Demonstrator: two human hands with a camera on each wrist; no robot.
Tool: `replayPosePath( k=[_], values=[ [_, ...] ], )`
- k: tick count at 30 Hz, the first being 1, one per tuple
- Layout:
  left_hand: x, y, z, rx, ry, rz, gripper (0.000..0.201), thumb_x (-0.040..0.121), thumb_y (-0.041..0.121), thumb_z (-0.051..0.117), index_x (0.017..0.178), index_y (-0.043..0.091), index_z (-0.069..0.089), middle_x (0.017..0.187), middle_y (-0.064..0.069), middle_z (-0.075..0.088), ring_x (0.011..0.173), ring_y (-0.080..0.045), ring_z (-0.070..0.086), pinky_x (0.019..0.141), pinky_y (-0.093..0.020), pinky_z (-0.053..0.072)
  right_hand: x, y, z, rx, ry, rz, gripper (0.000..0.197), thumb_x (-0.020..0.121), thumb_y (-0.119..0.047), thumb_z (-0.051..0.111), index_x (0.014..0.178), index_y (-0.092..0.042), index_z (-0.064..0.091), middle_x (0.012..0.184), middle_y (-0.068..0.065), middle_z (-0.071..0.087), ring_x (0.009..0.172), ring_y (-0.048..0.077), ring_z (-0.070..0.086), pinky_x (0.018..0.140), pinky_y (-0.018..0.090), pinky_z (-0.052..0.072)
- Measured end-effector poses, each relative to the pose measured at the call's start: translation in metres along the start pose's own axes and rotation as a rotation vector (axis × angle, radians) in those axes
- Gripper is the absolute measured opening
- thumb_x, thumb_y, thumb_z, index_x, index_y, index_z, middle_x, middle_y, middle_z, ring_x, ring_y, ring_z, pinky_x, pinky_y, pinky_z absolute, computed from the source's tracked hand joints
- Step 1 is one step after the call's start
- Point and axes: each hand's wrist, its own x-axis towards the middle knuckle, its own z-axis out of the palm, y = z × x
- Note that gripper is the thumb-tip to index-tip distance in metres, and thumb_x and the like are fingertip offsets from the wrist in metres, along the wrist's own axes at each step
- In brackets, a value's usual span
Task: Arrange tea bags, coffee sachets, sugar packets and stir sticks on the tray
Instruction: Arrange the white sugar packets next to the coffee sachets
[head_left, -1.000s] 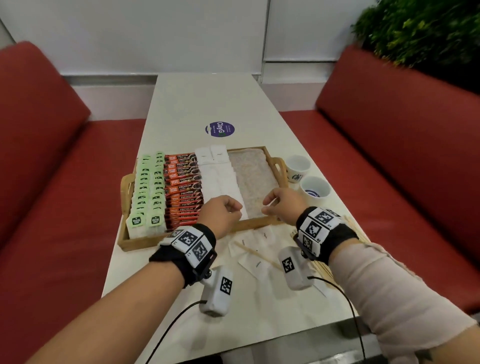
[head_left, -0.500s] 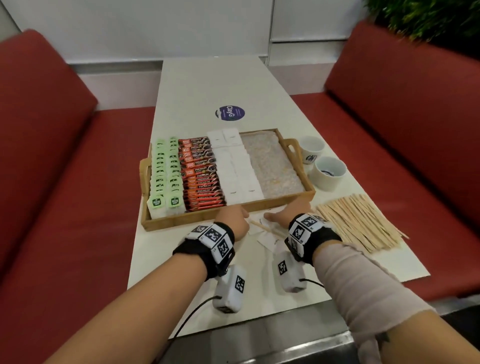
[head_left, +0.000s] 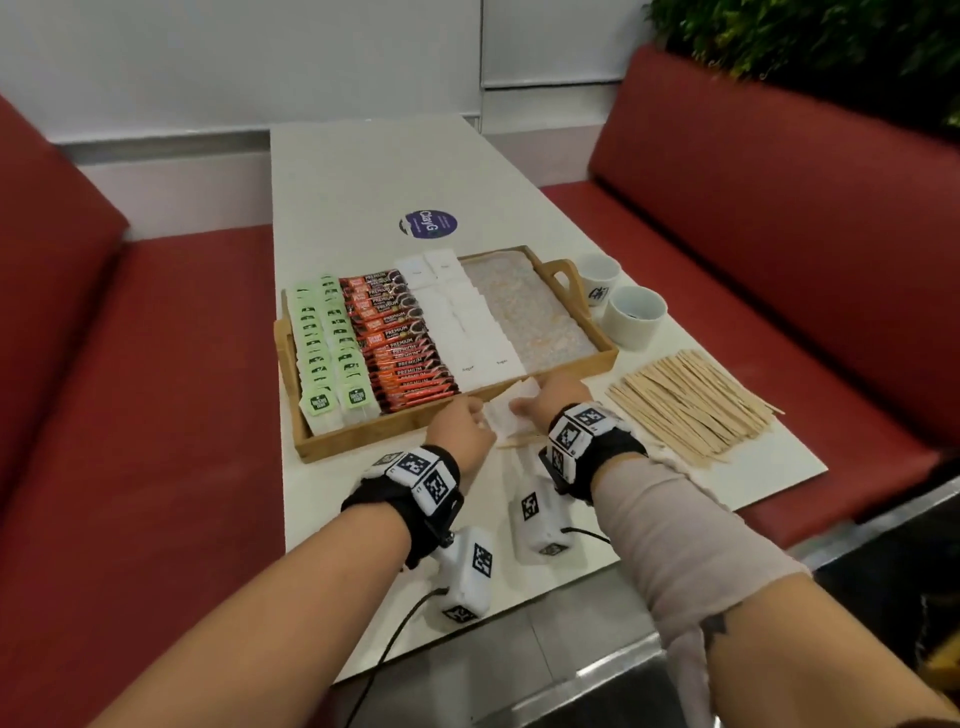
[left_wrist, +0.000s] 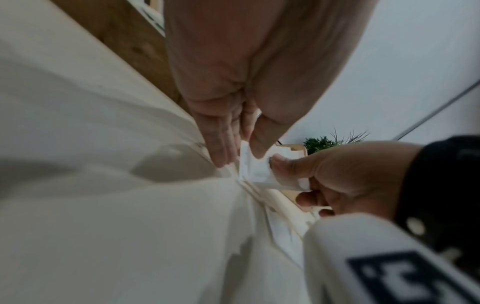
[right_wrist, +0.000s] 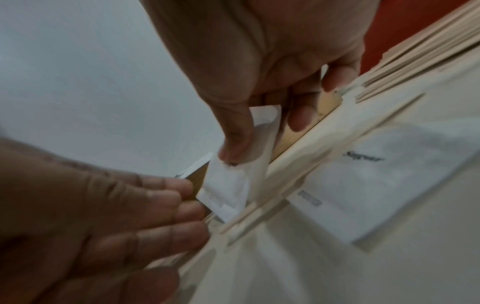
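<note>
While the wooden tray with cut-out handles (head_left: 563, 270) sits across the middle of the long white table (head_left: 363, 171), its left end holds two rows of green-tagged tea bags (head_left: 324, 353), then a column of red-and-black coffee sachets (head_left: 402, 345), then two columns of white paper sugar packets (head_left: 467, 327) reaching the tray's near edge; the right part of the tray floor is bare and speckled. Just in front of the tray's near edge, the left hand (head_left: 462, 434) pinches one end of a white sugar packet (head_left: 506, 415) between thumb and curled fingers, and the right hand (head_left: 553, 397) pinches the other end the same way, the packet lifted off the table between them. More white packets (right_wrist: 376, 185) and a thin wooden stick (head_left: 514, 441) lie on the table beneath the hands. Towards the table's right edge lies a fanned heap of pale wooden stir sticks (head_left: 691, 405), and beyond it, beside the tray's right handle, stand two small white cups (head_left: 618, 299).
</note>
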Motion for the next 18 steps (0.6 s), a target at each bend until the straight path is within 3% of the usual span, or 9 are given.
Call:
replayPosePath(
  k=[3, 5, 8, 11, 14, 16, 18],
  values=[
    [-0.005, 0.009, -0.011, 0.025, 0.036, 0.097, 0.058, 0.084, 0.015, 0.068, 0.136, 0.008, 0.042, 0.132, -0.009, 0.054, 0.118, -0.024, 0.052, 0.098, -0.03, 0.041, -0.013, -0.005, -0.007, -0.014, 0.034, -0.104, 0.042, 0.078, -0.042, 0.072, 0.113, -0.021, 0.064, 0.107, 0.004, 0.066, 0.103, 0.028, 0.061, 0.096, 0.041, 0.046],
    [-0.008, 0.014, -0.015, 0.078, 0.03, 0.167, 0.06, 0.081, 0.017, 0.073, 0.134, 0.009, 0.046, 0.129, -0.008, 0.055, 0.118, -0.024, 0.053, 0.096, -0.03, 0.041, -0.025, -0.008, -0.013, -0.004, -0.01, -0.197, 0.037, 0.08, -0.038, 0.072, 0.11, -0.018, 0.065, 0.105, 0.005, 0.066, 0.104, 0.027, 0.06, 0.095, 0.039, 0.045],
    [-0.007, 0.019, -0.023, 0.209, -0.056, 0.268, 0.041, 0.078, 0.022, 0.073, 0.118, 0.015, 0.062, 0.109, -0.003, 0.066, 0.101, -0.022, 0.061, 0.078, -0.026, 0.042, -0.042, -0.011, -0.021, 0.042, -0.059, -0.314, 0.031, 0.08, -0.026, 0.074, 0.107, -0.011, 0.069, 0.107, 0.01, 0.066, 0.102, 0.026, 0.06, 0.092, 0.037, 0.046],
    [-0.005, 0.024, -0.029, 0.261, -0.162, 0.3, 0.025, 0.083, 0.027, 0.067, 0.107, 0.02, 0.067, 0.096, -0.002, 0.071, 0.088, -0.018, 0.062, 0.07, -0.026, 0.041, -0.05, -0.005, -0.026, 0.151, -0.08, -0.348, 0.012, 0.078, -0.02, 0.076, 0.088, -0.017, 0.069, 0.097, 0.005, 0.066, 0.09, 0.019, 0.059, 0.08, 0.028, 0.044],
    [-0.002, 0.03, -0.028, 0.241, -0.213, 0.272, 0.015, 0.084, 0.027, 0.066, 0.098, 0.023, 0.065, 0.086, -0.003, 0.073, 0.081, -0.017, 0.065, 0.067, -0.026, 0.048, -0.045, 0.015, -0.039, 0.131, 0.034, -0.241, 0.013, 0.077, -0.023, 0.076, 0.086, -0.016, 0.068, 0.091, 0.0, 0.068, 0.085, 0.016, 0.061, 0.074, 0.026, 0.046],
    [-0.001, 0.031, -0.025, 0.161, -0.231, 0.228, 0.02, 0.084, 0.022, 0.066, 0.103, 0.015, 0.065, 0.094, -0.007, 0.072, 0.084, -0.02, 0.068, 0.074, -0.037, 0.057, -0.042, 0.035, -0.053, -0.04, 0.11, -0.094, 0.003, 0.083, -0.019, 0.068, 0.082, -0.017, 0.067, 0.088, 0.0, 0.067, 0.081, 0.017, 0.06, 0.068, 0.027, 0.045],
    [-0.003, 0.033, -0.023, 0.088, -0.269, 0.197, 0.029, 0.087, 0.016, 0.062, 0.115, 0.011, 0.06, 0.103, -0.009, 0.068, 0.081, -0.018, 0.07, 0.072, -0.038, 0.058, -0.041, 0.056, -0.062, -0.251, 0.117, 0.063, 0.013, 0.088, -0.015, 0.057, 0.092, -0.013, 0.069, 0.093, 0.004, 0.067, 0.083, 0.022, 0.061, 0.066, 0.027, 0.044]
  ],
)
